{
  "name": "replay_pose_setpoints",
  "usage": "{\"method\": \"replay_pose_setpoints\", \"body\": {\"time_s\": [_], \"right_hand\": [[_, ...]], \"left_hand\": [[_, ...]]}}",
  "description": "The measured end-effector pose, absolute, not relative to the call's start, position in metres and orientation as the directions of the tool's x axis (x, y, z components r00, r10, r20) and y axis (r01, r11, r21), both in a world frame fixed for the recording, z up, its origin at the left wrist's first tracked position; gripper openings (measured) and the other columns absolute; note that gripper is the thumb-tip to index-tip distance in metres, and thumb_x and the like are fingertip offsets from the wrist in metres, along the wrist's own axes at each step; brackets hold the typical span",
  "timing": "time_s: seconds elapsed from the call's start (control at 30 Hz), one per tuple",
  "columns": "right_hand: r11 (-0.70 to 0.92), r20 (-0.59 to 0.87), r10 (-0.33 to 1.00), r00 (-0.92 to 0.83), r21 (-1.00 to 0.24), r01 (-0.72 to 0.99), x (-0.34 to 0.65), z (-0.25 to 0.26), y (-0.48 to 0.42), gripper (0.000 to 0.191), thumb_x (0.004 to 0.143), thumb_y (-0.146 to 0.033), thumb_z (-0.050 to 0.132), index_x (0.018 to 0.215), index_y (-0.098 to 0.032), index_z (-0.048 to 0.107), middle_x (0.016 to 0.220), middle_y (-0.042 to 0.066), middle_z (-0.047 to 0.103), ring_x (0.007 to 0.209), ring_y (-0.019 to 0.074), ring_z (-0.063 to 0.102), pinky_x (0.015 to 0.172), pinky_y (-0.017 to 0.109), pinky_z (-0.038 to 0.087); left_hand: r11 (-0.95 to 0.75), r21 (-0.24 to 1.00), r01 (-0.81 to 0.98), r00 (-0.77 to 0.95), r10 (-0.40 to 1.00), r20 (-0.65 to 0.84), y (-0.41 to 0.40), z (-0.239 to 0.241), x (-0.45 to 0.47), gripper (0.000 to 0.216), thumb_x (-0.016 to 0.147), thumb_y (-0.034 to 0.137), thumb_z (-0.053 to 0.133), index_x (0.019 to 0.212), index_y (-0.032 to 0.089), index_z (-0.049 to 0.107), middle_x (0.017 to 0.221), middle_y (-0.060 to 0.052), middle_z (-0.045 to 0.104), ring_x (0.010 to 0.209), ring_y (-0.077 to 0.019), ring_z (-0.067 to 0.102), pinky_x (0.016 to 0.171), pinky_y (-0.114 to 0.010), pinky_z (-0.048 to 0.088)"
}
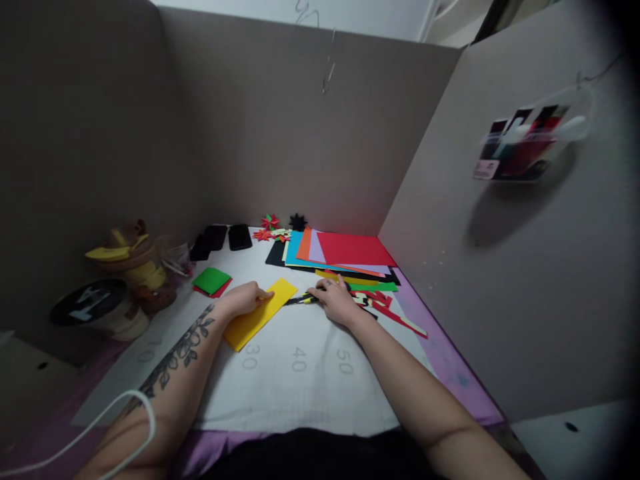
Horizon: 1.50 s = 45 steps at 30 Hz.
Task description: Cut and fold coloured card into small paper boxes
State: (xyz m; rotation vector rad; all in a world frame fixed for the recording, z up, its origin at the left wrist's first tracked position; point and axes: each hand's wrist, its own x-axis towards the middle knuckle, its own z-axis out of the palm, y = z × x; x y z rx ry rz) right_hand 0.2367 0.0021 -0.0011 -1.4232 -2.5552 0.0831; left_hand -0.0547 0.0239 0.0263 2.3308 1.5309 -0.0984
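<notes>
A folded strip of yellow paper (257, 323) lies slantwise on the white sheet. My left hand (245, 298) grips it near the upper end, fingers curled and a fingertip pressed on the paper. Just right of the paper, my right hand (336, 300) is closed over a slim black-and-yellow tool (296, 301). The tool's dark narrow end points left toward the yellow paper, and my fingers hide much of the rest, so its exact kind is unclear. Red, green and pale paper scraps (385, 307) lie beside and behind that hand.
Coloured paper sheets (357, 250) are stacked at the back right. Folded paper stars (271, 221) sit near the back wall. Green squares of paper (212, 281) lie left. Tubs (113, 310) and dark cases (240, 237) stand beyond. A plastic pouch (525, 147) hangs on the right wall.
</notes>
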Motion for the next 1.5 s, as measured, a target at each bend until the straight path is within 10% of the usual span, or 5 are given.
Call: {"method": "replay_pose_setpoints", "body": {"time_s": [1.1,1.5], "right_hand": [[0.687,0.207,0.726,-0.656,-0.167,0.708,0.195,0.0,-0.023,0.045,0.085,-0.012,0.051,0.125,-0.029,0.059,0.116,0.01,0.056,0.108,0.0225,0.044,0.097,0.041,0.026],[0.683,0.176,0.73,-0.661,-0.142,0.717,0.19,0.004,-0.027,0.045,0.085,-0.013,0.05,0.126,-0.029,0.057,0.119,0.011,0.055,0.112,0.0234,0.043,0.099,0.043,0.024]], "left_hand": [[-0.502,0.207,0.84,0.526,0.846,-0.084,0.008,0.031,-0.051,0.038,0.089,0.038,0.04,0.109,0.026,0.071,0.093,-0.006,0.062,0.076,-0.0174,0.059,0.066,-0.024,0.04],[-0.441,0.174,0.88,0.47,0.765,-0.44,-0.004,0.047,-0.079,0.07,0.065,0.031,0.065,0.133,0.03,0.052,0.105,-0.004,0.06,0.087,-0.0199,0.058,0.076,-0.023,0.044]]}}
